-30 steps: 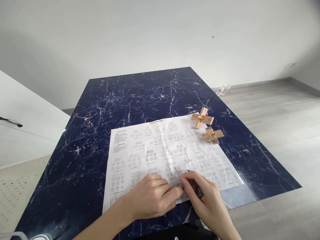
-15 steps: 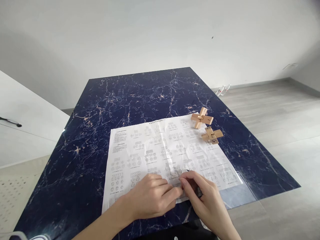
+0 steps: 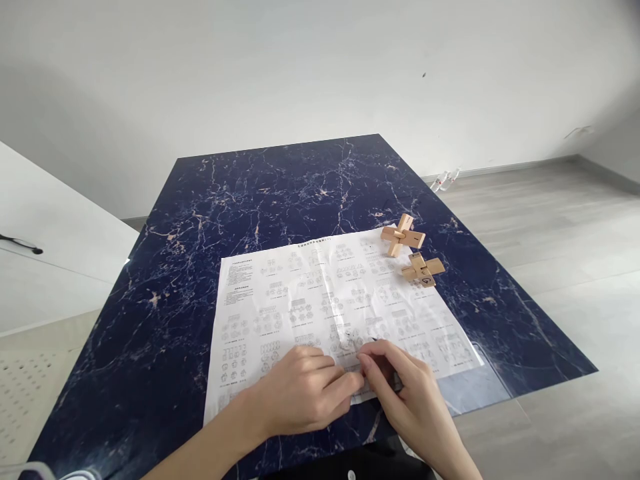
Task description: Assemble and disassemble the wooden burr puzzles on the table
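Observation:
A creased sheet of printed paper point(image 3: 300, 287) with rows of small puzzle diagrams lies on the dark blue marbled table point(image 3: 270, 193). Over its lower edge rests my left hand point(image 3: 313, 393), fingers curled and closed; whatever may be in them is hidden. Just beside it, almost touching, my right hand point(image 3: 405, 390) is closed in a pinch of thumb and forefinger. Anything held there is too small or hidden to make out. Beyond, on the sheet's right edge, are a wooden cross-shaped interlocking puzzle point(image 3: 403, 235) and a second wooden puzzle point(image 3: 423, 269) with letters on it.
A clear sheet point(image 3: 475, 387) covers the table's near right corner. Plastic bottles point(image 3: 445, 179) stand on the grey floor past the right edge. To the left are a white cabinet point(image 3: 55, 260) and a perforated pale surface point(image 3: 30, 387). A white wall point(image 3: 300, 73) rises behind.

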### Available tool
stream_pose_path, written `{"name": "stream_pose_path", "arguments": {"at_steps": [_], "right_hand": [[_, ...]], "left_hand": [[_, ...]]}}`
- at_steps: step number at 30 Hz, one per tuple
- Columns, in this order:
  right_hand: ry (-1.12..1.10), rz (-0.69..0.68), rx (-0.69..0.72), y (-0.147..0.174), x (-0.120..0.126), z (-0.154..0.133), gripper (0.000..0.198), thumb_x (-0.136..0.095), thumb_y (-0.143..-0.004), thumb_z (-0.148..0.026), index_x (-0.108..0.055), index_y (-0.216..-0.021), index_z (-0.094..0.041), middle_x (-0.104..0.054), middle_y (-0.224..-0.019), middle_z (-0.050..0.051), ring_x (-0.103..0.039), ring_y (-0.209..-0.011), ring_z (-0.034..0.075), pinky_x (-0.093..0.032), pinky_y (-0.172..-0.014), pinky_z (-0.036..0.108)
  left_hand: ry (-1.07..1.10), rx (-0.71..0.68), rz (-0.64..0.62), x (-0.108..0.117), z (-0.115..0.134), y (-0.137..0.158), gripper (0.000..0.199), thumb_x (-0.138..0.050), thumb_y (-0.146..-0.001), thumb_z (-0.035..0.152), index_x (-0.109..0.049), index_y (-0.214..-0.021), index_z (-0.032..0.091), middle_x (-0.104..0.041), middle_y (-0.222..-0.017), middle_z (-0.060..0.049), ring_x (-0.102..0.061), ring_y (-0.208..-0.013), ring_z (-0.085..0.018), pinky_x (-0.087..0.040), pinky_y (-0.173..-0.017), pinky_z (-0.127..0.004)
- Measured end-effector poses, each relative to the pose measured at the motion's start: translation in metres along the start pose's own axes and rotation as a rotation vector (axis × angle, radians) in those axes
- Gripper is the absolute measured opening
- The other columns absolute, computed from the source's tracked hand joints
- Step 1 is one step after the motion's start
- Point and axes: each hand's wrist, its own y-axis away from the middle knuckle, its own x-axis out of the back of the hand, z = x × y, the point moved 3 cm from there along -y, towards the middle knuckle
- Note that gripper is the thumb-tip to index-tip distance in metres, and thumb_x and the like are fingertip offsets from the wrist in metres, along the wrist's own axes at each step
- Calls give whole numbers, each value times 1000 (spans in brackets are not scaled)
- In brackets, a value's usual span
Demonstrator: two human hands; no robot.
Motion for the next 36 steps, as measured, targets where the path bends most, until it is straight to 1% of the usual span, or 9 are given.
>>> {"name": "stream_pose_path", "arguments": {"at_steps": [5, 18, 23, 31, 36], "right_hand": [[2, 0, 1, 0, 0, 0, 24, -54, -112, -37, -67, -97, -24, -64, -73, -1, -58, -61, 15, -49, -59, 25], [-20, -8, 3, 0, 0, 1, 21, -55, -112, -35, -67, -99, -25, -64, -75, -2, -59, -64, 15, -48, -62, 24], [-20, 1, 1, 1, 0, 1, 21, -55, -112, -35, -67, -98, -25, -63, -74, -2, -58, -62, 15, -47, -60, 24], [-19, 2, 13, -1, 0, 0, 20, -55, -112, -34, -67, -98, -25, -63, -74, -3, -58, -62, 14, -47, -61, 23], [-28, -2, 4, 0, 0, 1, 20, -56, -112, -34, -67, -98, -24, -64, -75, -3, -58, -62, 14, -47, -61, 24]], "left_hand": [[18, -9, 12, 0, -1, 0, 20, -53, -105, 11, -67, -91, 13, -58, -59, 5, -52, -49, -12, -38, -50, -31], [21, -10, -4, 0, -1, 0, 16, -55, -105, 12, -68, -95, 13, -61, -61, 5, -56, -50, -12, -40, -50, -31], [13, -9, -12, 0, -1, 0, 18, -54, -104, 11, -67, -93, 14, -59, -60, 5, -53, -50, -12, -38, -50, -31], [7, -7, -14, 0, -1, -1, 18, -55, -104, 11, -68, -91, 14, -59, -60, 5, -54, -50, -12, -38, -52, -31], [18, -5, -19, -1, -1, 0, 18, -54, -105, 12, -69, -95, 14, -61, -61, 4, -55, -51, -12, -39, -52, -31]]}}
